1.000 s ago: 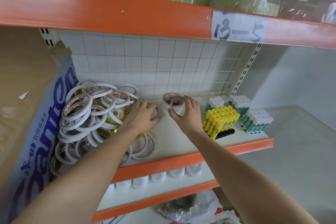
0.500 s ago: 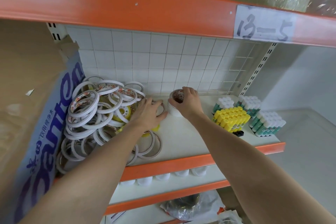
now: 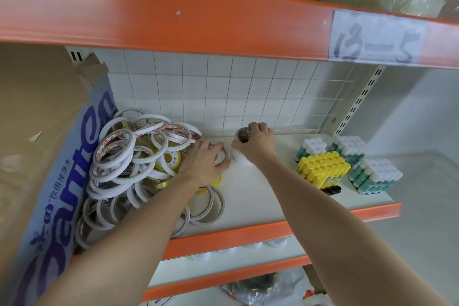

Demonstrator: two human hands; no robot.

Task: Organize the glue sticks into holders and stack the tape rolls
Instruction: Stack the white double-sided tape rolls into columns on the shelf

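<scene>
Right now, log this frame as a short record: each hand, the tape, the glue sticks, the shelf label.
left hand: palm down, fingers on a flat tape roll beside the loose pile
right hand: fingers curled over the top of the tape stack
loose tape rolls: heaped at shelf left against a cardboard box
yellow glue sticks: upright in a black holder
white-capped glue sticks: upright groups at shelf right
shelf label: 13-5
</scene>
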